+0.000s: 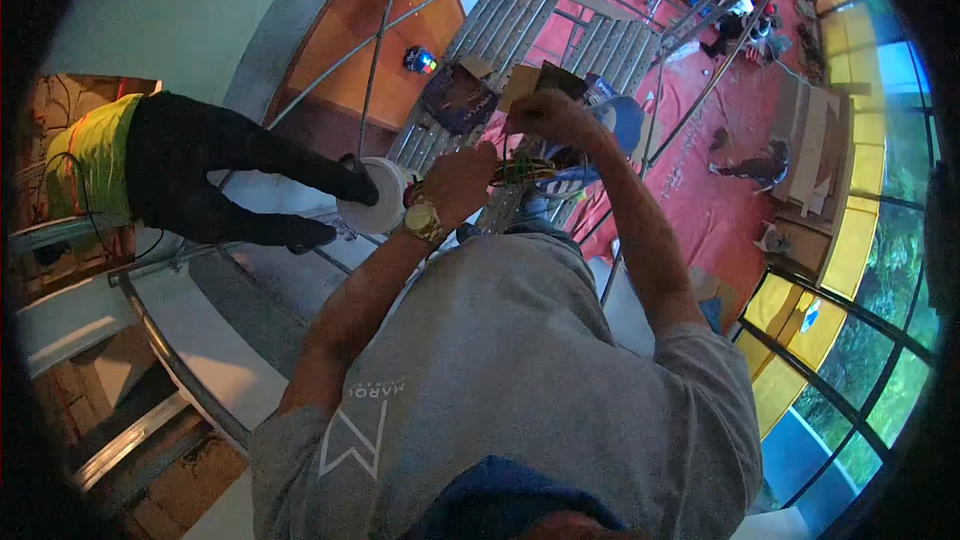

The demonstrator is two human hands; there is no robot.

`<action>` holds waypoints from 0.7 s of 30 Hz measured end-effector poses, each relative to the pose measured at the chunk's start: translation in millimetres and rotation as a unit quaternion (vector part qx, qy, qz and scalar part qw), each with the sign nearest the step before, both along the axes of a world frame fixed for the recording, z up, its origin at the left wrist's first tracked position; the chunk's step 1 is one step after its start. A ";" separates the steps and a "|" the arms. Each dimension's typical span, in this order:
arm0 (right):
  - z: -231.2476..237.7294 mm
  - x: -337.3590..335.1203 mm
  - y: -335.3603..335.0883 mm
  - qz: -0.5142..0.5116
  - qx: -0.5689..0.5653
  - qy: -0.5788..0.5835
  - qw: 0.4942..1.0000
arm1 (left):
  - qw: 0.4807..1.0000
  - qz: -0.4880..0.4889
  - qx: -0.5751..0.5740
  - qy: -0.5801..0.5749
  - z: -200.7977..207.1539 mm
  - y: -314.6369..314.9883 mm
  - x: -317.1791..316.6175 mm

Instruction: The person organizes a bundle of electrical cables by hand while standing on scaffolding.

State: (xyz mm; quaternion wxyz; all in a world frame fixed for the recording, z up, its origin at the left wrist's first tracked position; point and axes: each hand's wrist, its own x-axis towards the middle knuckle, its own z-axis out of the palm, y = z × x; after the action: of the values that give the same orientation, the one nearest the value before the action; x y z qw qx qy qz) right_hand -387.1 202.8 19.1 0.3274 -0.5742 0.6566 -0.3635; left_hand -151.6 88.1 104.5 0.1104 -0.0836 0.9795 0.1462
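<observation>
Just above centre, roughly 1 o'clock, there's a messy bunch of coloured wires point(520, 170). Left hand point(462, 180) is curled in beside it at 12, right hand point(555, 120) is farther out at 1, fingers bunched narrow; honestly can't tell what either one grips. Looks partway done to me: strands seem loose, so probably plenty left, and I can't make out any finished ends.
</observation>
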 end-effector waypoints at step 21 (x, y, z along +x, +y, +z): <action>126.4 92.0 23.8 0.005 0.093 0.230 0.969 | 0.984 0.171 -0.004 -0.055 -82.4 -54.1 1.3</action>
State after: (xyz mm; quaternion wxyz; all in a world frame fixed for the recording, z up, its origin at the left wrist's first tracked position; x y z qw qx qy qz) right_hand -295.1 226.6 145.6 0.2216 -0.6127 0.7422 -0.1569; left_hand -150.3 34.0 22.2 0.1371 -0.2579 0.9439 0.1539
